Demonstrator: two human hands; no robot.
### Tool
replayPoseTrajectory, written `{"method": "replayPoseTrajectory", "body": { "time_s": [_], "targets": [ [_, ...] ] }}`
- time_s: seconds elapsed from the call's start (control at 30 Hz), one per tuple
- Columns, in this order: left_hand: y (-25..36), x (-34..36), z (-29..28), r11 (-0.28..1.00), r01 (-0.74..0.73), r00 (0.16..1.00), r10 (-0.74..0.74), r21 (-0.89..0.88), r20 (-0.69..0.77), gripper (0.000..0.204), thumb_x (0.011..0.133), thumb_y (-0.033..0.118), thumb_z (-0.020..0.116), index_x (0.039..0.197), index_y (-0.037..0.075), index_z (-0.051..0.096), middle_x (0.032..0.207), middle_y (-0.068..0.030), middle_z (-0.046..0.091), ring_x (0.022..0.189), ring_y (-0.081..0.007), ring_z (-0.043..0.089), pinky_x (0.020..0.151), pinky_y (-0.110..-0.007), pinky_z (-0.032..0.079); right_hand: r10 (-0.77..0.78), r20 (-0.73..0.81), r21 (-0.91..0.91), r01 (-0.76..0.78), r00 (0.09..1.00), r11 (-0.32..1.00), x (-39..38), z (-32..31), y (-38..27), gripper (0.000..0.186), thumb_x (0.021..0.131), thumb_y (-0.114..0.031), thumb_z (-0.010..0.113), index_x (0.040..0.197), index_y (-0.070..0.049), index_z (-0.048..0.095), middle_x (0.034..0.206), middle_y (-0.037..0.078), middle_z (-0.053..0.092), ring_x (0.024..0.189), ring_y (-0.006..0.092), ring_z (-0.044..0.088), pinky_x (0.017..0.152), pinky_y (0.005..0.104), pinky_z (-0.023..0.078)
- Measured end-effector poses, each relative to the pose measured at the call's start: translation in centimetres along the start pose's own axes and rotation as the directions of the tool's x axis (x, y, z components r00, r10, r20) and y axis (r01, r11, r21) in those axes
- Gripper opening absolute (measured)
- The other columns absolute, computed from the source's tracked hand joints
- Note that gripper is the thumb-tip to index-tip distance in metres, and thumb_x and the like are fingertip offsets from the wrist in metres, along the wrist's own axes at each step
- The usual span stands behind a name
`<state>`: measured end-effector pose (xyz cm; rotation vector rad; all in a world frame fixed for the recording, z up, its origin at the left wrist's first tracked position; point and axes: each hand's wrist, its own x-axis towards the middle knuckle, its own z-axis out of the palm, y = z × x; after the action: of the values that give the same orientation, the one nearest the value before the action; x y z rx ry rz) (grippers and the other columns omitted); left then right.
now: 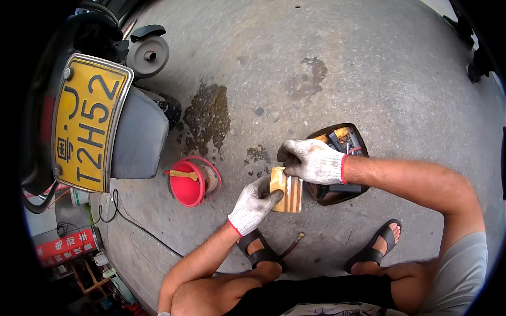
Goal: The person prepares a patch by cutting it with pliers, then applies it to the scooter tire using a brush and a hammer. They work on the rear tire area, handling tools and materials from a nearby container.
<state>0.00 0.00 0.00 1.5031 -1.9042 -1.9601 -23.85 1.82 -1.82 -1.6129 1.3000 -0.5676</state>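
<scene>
Both my hands wear white knit gloves with red cuffs and darkened fingers. My left hand is closed on the lower left side of a flat yellow packet with brown strips, thumb across its face. My right hand is bent over the packet's upper edge, thumb and fingers pinching there; what exactly lies between those fingertips is hidden. Partly under my right wrist, on the ground, sits an open dark box of tools. Black and grey tools and a yellow item show in it.
Left of my hands stands a red bucket with a tan flat-handled item in it. Beyond it is a vehicle's rear with a yellow plate and grey mudguard. A black cable and a brass-tipped hose lie on the concrete, which has wet patches.
</scene>
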Motion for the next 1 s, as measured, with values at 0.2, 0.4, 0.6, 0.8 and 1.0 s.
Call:
{"method": "replayPoseTrajectory", "body": {
  "time_s": [0.2, 0.4, 0.6, 0.8, 1.0],
  "targets": [
    [-0.9, 0.0, 0.5, 0.975, -0.102, 0.964, 0.146, 0.196, -0.224, 0.035, 0.087, 0.016, 0.072, 0.115, -0.001, 0.061, 0.092, -0.0147, 0.071, 0.081, -0.0204, 0.070, 0.073, -0.034, 0.056, 0.076, -0.099, -0.039, -0.081, 0.992, 0.996, -0.8, 1.1, -1.7, 0.035, 0.093, -0.032, 0.060, 0.100, 0.001, 0.063, 0.085, 0.024, 0.067, 0.088, 0.0389, 0.068, 0.080, 0.0474, 0.052],
    [0.1, -0.1, 1.5, 0.899, -0.153, 0.947, 0.251, 0.410, -0.198, 0.040, 0.082, 0.012, 0.075, 0.116, 0.001, 0.058, 0.087, -0.0147, 0.068, 0.072, -0.0255, 0.070, 0.067, -0.037, 0.057, -0.075, 0.122, -0.371, 0.116, 0.990, 0.921, -0.1, 3.4, -1.6, 0.031, 0.096, -0.042, 0.052, 0.117, -0.025, 0.067, 0.104, 0.020, 0.065, 0.098, 0.0359, 0.068, 0.080, 0.0462, 0.056],
    [0.6, -0.4, 1.9, 0.966, -0.037, 0.987, 0.075, 0.255, -0.139, 0.042, 0.088, 0.008, 0.069, 0.126, -0.002, 0.054, 0.102, -0.0115, 0.068, 0.086, -0.0141, 0.067, 0.073, -0.031, 0.056, 0.100, -0.013, -0.105, -0.100, 0.995, 0.989, 0.6, 5.7, 0.5, 0.048, 0.088, -0.039, 0.055, 0.101, 0.006, 0.065, 0.099, 0.029, 0.068, 0.098, 0.0415, 0.068, 0.086, 0.0471, 0.053],
    [0.4, -0.3, 2.1, 0.987, 0.019, 0.996, -0.033, -0.158, -0.084, 0.030, 0.102, 0.012, 0.049, 0.127, -0.004, 0.055, 0.101, -0.0090, 0.066, 0.086, -0.0159, 0.064, 0.075, -0.031, 0.055, 0.188, 0.007, 0.063, -0.188, 0.982, 0.980, -0.5, 4.3, -0.3, 0.034, 0.084, -0.029, 0.057, 0.102, -0.003, 0.069, 0.102, 0.024, 0.070, 0.100, 0.0391, 0.068, 0.086, 0.0462, 0.053],
    [-0.9, 0.3, 1.7, 0.991, -0.055, 0.974, 0.081, 0.122, -0.213, 0.027, 0.102, 0.016, 0.051, 0.116, -0.006, 0.059, 0.093, -0.0082, 0.065, 0.082, -0.0110, 0.057, 0.072, -0.028, 0.049, -0.161, 0.039, -0.009, 0.161, 0.986, 0.987, -1.3, 4.1, 0.0, 0.029, 0.089, -0.021, 0.055, 0.099, 0.002, 0.069, 0.100, 0.026, 0.069, 0.096, 0.0382, 0.068, 0.084, 0.0446, 0.054]
  ]
}}
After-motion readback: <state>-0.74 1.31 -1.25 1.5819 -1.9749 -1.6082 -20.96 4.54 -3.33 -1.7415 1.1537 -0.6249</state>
